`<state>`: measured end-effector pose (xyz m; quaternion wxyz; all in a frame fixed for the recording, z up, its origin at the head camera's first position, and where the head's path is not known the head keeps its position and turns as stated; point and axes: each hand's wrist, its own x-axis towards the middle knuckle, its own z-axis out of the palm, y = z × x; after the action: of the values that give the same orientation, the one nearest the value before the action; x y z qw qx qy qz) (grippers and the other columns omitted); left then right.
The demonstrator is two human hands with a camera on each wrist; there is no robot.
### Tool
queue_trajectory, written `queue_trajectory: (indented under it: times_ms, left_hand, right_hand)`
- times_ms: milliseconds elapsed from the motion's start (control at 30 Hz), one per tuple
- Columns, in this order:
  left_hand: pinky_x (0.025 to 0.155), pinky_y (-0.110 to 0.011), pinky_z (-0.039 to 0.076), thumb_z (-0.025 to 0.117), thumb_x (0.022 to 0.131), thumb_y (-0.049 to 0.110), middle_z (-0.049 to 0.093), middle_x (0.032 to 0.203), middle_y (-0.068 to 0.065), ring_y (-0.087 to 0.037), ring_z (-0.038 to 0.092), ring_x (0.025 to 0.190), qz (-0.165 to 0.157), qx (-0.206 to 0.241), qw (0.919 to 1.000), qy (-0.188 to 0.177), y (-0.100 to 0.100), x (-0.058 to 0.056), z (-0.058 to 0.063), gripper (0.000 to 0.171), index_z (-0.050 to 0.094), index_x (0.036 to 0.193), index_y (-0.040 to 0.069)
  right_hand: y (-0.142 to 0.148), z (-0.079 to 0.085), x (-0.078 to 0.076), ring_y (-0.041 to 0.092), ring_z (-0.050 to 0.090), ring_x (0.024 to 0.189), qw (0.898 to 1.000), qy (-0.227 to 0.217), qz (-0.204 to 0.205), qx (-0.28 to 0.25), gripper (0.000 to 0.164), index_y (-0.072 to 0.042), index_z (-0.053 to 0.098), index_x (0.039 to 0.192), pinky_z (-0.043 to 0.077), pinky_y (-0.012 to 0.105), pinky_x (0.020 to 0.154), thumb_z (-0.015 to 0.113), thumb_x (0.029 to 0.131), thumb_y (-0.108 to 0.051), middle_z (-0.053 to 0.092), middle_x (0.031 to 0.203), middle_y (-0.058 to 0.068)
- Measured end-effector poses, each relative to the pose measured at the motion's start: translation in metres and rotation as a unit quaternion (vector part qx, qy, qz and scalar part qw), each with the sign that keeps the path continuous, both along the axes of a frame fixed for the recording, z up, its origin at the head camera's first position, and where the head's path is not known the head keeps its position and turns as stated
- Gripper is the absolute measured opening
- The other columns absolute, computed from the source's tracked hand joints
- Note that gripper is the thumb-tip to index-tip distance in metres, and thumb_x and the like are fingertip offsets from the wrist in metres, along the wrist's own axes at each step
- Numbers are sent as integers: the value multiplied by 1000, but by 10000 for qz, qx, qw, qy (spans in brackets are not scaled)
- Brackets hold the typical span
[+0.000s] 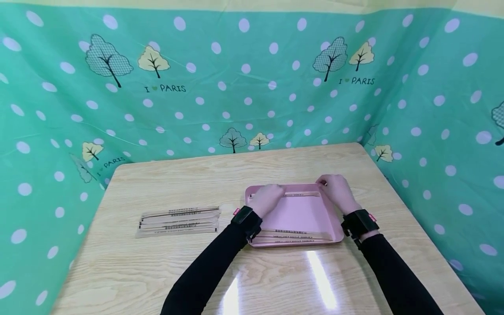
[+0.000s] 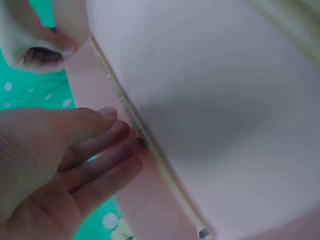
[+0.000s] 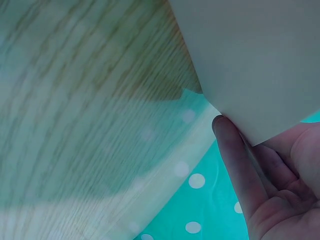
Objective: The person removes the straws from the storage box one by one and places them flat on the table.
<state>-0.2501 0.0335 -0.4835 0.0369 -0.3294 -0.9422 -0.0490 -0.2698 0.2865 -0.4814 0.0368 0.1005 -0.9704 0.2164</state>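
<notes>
A shallow pink tray (image 1: 303, 214) lies on the table under both hands. Along its back wall is a long thin wrapped straw (image 1: 301, 194) with printed lettering. My left hand (image 1: 267, 199) is at the tray's back left, and in the left wrist view its loosely extended fingertips touch the straw (image 2: 120, 92) while the thumb stands apart. At the back right corner my right hand (image 1: 338, 190) pinches the tray's edge, with a finger along the wall's outside in the right wrist view. More wrapped straws (image 1: 291, 236) lie along the tray's front wall.
Left of the tray, several straws in clear printed wrappers (image 1: 179, 221) lie side by side on the wooden table (image 1: 118, 262). A green polka-dot curtain (image 1: 244, 87) surrounds the table's back and sides.
</notes>
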Motion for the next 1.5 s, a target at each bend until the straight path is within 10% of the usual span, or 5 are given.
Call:
queue_trajectory:
  times_ms: [733, 1500]
  left_hand:
    - [78, -27, 55, 50, 105, 5, 75, 105, -2, -15, 71, 95, 22, 311, 9992, -259, -3, 0, -5, 25, 74, 103, 12]
    - [85, -27, 58, 57, 100, 0, 73, 109, -3, -18, 70, 100, 124, -75, 9998, -96, -12, 4, 30, 31, 72, 121, 16]
  right_hand:
    - [-4, 2, 2, 36, 71, 93, 9999, 34, 81, -68, 14, 1, 76, 103, 56, 48, 80, 65, 95, 1, 76, 101, 21]
    - [0, 0, 4, 37, 70, 95, 10000, -36, 15, -55, 14, 2, 76, 102, 56, 50, 82, 63, 96, 0, 75, 101, 22]
